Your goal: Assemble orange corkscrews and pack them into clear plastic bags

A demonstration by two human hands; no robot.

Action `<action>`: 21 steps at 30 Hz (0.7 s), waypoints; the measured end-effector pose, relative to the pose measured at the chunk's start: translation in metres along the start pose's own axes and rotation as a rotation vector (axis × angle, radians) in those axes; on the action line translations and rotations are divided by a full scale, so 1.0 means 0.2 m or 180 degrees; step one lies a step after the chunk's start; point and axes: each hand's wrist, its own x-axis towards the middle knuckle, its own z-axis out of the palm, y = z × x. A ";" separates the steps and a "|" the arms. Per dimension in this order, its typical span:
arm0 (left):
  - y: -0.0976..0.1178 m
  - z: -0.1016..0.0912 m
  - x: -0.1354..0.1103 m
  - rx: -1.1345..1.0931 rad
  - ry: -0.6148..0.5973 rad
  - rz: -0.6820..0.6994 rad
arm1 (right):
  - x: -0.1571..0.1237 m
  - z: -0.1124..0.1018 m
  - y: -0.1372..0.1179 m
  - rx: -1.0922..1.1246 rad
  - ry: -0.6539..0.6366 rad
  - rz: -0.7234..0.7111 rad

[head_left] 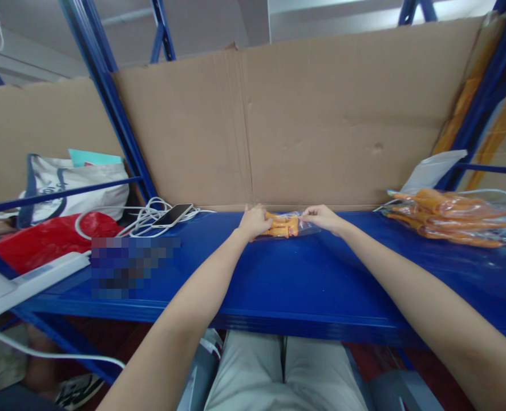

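A clear plastic bag (283, 226) with orange items inside lies on the blue shelf (287, 279), close to the cardboard at the back. My left hand (254, 221) is closed over the bag's left end, and its fingers partly cover the orange contents. At the other end, my right hand (321, 219) pinches the bag's clear edge between thumb and fingers. What exactly the orange items are is too small to make out.
Several bagged orange items (445, 217) are piled at the right. A phone (173, 215) rests on coiled white cables (150, 220) at the left, near a red bag (56, 240) and a white power strip (43, 279). Tall cardboard (312, 120) walls off the back.
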 end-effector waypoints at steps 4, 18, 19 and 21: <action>0.04 -0.04 0.00 -0.0041 -0.0152 -0.0310 | 0.03 -0.04 0.07 -0.0324 0.0443 -0.0042; 0.00 -0.03 0.03 -0.1084 -0.0687 -0.1056 | 0.00 -0.11 0.06 -0.0789 0.1063 0.1120; 0.00 -0.03 0.03 -0.1092 -0.0657 -0.1083 | 0.00 -0.10 0.05 -0.0498 0.0810 0.1289; 0.00 -0.01 0.03 -0.0987 -0.0404 -0.1112 | -0.01 -0.07 0.03 -0.0046 0.0450 0.1511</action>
